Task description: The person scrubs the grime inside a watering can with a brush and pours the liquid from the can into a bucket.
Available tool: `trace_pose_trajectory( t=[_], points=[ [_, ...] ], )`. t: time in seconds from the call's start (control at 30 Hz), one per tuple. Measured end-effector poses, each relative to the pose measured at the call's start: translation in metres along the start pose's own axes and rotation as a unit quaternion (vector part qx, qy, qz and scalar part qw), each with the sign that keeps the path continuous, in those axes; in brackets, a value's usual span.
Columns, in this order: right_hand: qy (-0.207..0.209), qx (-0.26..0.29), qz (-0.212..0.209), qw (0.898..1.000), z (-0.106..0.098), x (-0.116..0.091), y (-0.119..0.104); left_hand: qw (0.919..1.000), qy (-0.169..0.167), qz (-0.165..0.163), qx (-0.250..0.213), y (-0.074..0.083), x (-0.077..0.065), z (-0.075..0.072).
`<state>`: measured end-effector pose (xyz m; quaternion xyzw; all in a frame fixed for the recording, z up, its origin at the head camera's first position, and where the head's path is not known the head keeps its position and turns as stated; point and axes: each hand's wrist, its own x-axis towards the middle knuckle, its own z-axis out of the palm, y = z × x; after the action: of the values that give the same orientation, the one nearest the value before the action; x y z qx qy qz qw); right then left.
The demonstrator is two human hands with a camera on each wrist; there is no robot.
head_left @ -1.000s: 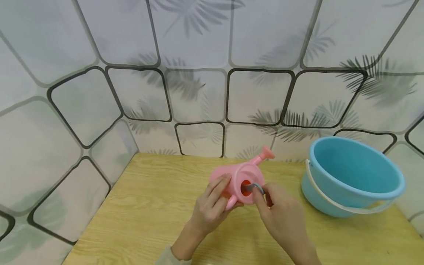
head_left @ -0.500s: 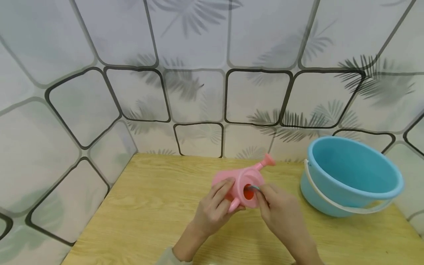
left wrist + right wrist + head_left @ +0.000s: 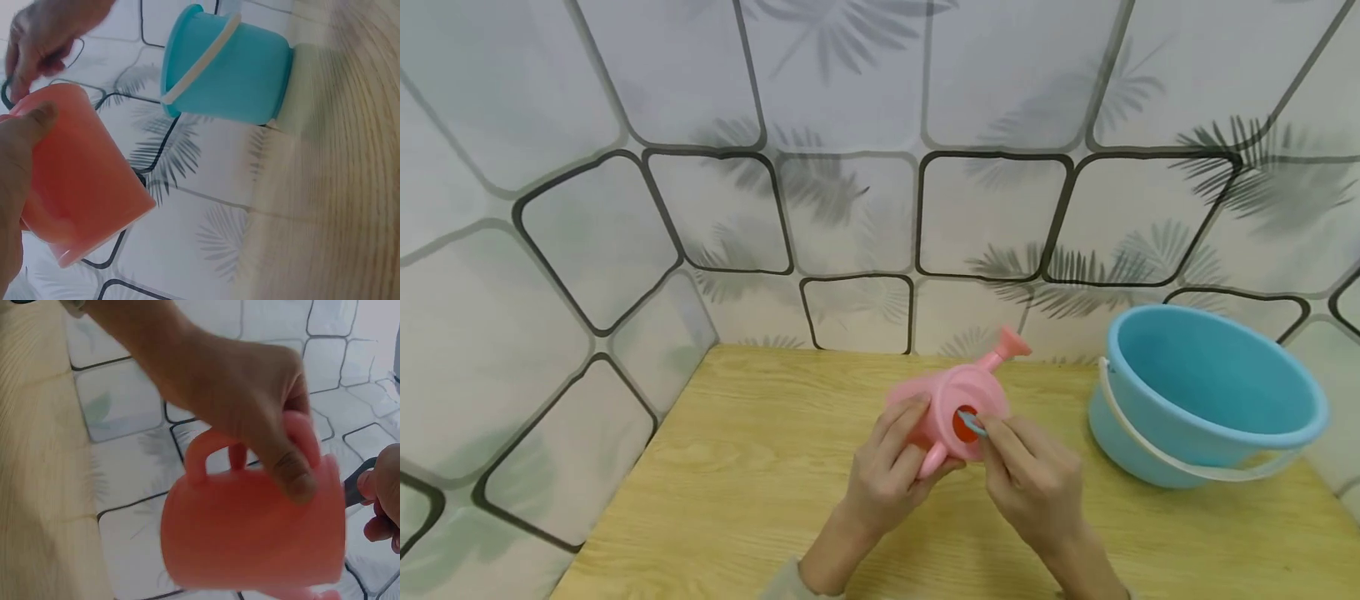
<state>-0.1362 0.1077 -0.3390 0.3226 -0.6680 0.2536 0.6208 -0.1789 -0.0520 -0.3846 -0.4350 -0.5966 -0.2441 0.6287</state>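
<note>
My left hand [image 3: 883,475] grips the pink watering can [image 3: 917,387] by its handle, as the right wrist view shows, with its thumb against the can's wall. The can is tilted so its round opening faces me, and its sprinkler spout [image 3: 1006,346] points up to the right. Between thumb and fingers, my right hand [image 3: 1037,475] pinches a small blue-grey tool [image 3: 357,482] with a loop-shaped end. In the head view the tool overlaps the can's reddish opening [image 3: 962,433]. I cannot tell the tool's kind.
A light-blue bucket [image 3: 1195,454] with a white handle [image 3: 1157,450] stands on the wood-grain table [image 3: 760,433] to the right of my hands. Patterned walls [image 3: 857,225] rise behind and to the left of the table.
The right hand has turned, and the tool's loop now shows at the can's opening. The can dipped slightly, then rose again, still held by the left hand.
</note>
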Motion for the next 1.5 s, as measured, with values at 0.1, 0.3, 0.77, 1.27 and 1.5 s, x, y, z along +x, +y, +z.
trace_pose_trajectory(
  t=[0.1, 0.3, 0.77, 1.27, 1.5],
  points=[
    [0.019, -0.001, -0.004, 1.000, -0.006, -0.001, -0.002, 0.9999, 0.006, -0.007, -0.007, 0.005, 0.002, 0.003],
    [0.003, -0.013, 0.020, 1.000, -0.016, -0.002, 0.000, 0.9992, 0.001, -0.012, -0.038, 0.015, 0.001, 0.010],
    [-0.086, 0.044, 0.126, 0.987, -0.032, -0.003, -0.003, 0.9953, 0.000, -0.052, -0.082, 0.015, -0.001, 0.008],
    [-0.255, 0.074, 0.312, 0.912, -0.036, -0.001, -0.010, 0.9993, -0.016, -0.012, -0.032, 0.009, -0.006, 0.004],
    [-0.234, 0.033, 0.227, 0.945, -0.037, -0.003, -0.004, 0.9997, -0.011, -0.002, -0.024, 0.004, -0.004, 0.003]
  ],
)
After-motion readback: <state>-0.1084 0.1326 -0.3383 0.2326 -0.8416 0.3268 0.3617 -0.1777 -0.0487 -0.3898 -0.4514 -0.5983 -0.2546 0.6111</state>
